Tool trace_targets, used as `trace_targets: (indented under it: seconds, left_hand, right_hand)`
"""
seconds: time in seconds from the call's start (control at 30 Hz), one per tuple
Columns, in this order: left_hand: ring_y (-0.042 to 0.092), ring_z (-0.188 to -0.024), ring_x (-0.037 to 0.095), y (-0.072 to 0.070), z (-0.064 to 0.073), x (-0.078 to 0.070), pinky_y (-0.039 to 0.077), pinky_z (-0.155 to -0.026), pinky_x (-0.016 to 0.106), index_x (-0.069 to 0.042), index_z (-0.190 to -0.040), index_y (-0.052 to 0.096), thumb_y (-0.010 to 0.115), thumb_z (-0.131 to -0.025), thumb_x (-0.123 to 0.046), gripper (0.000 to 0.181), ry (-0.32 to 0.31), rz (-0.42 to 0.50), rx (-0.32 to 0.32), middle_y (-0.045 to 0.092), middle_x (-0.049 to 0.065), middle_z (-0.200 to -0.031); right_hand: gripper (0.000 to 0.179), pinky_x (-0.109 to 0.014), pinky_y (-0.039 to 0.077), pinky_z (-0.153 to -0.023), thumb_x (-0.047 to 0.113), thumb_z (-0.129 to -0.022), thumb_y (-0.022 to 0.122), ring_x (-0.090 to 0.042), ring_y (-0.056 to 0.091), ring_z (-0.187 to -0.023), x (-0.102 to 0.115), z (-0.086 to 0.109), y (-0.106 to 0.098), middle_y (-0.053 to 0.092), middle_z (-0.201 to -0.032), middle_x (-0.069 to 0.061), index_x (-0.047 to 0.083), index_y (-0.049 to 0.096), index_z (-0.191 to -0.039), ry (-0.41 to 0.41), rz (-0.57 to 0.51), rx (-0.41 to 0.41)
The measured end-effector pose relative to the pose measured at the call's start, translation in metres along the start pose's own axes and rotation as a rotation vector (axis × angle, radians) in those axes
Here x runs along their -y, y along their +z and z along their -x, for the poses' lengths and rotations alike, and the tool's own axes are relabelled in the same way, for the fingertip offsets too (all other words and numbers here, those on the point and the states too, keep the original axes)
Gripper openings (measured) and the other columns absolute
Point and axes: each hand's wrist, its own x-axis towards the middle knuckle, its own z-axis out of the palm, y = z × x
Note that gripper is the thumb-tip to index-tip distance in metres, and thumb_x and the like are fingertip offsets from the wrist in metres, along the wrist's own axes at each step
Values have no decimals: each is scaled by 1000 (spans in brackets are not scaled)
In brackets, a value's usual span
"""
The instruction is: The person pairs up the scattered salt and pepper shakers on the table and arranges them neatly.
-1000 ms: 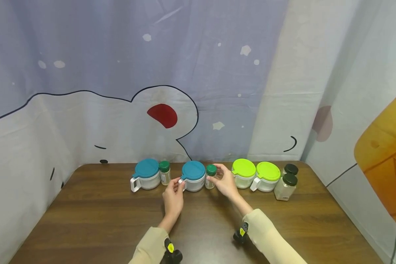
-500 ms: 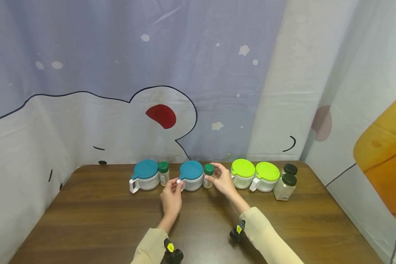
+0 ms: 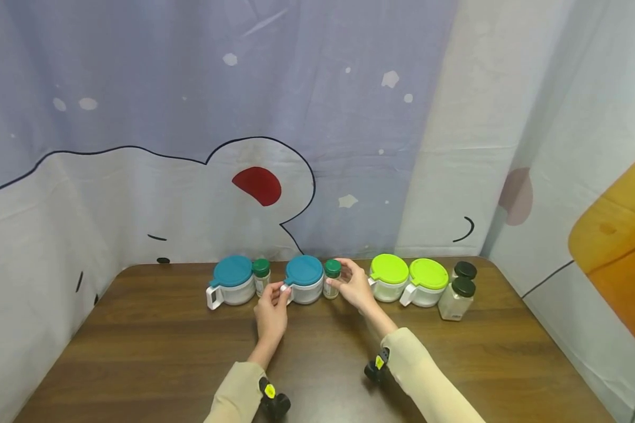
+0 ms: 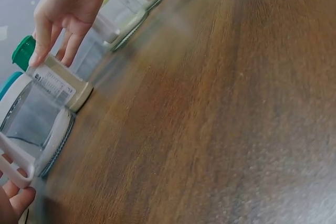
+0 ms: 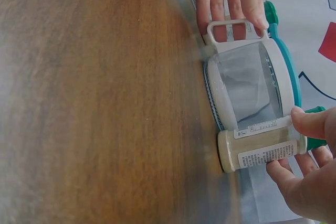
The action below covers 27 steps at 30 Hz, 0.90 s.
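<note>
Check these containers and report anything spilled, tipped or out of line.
Nothing looks spilled or tipped; the blue-lidded pot in the left hand and green-capped shaker in the right hand look upright. Only the front black-capped jar breaks the row, standing in front of the rear one.

the table (image 3: 323,352) leaves passage in front; the held blue-lidded jar (image 3: 304,277) blocks its rear middle.

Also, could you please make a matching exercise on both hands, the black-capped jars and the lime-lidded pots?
1. Left hand
2. Right hand
3. Black-capped jars
4. Lime-lidded pots

A. At the row's right end
B. Holding a green-capped bottle
C. Just left of the jars
D. Holding the white handle of a blue-lidded pot

Pairs: 1D, 2B, 3A, 4C
</note>
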Motion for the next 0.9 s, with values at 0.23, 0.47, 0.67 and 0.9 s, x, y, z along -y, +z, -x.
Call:
trace_targets:
  seconds: [0.23,0.47,0.67,0.9]
  left_hand:
    - [69,-96,32,0,-1,1,56,-84,44,1,-108,64,65,-91,-9,20,0,4,12,71,22,-103]
    - [69,-96,31,0,-1,4,56,-84,43,1,-108,64,64,-91,-8,20,6,16,16,71,21,-103]
    - [69,-96,31,0,-1,3,57,-84,43,2,-107,64,65,-91,-8,19,14,13,12,71,22,-103]
    - [69,-93,32,1,1,3,57,-82,43,2,-106,65,65,-91,-9,19,40,16,-20,71,22,-100]
  right_hand:
    - [45,-47,50,-97,-1,-78,75,-36,62,-113,-3,-1,0,66,-116,-22,-1,59,-120,9,16,-3]
    - [45,-47,51,-96,-1,-78,74,-36,62,-112,-2,-1,0,66,-116,-23,-1,60,-120,14,25,2]
    - [45,-47,51,-96,-1,-78,75,-36,62,-112,-1,-1,0,66,-116,-23,-1,60,-120,9,23,0]
    - [45,-48,51,-95,-1,-78,75,-36,63,-110,-1,0,1,67,-115,-23,-2,59,-120,-9,31,2]
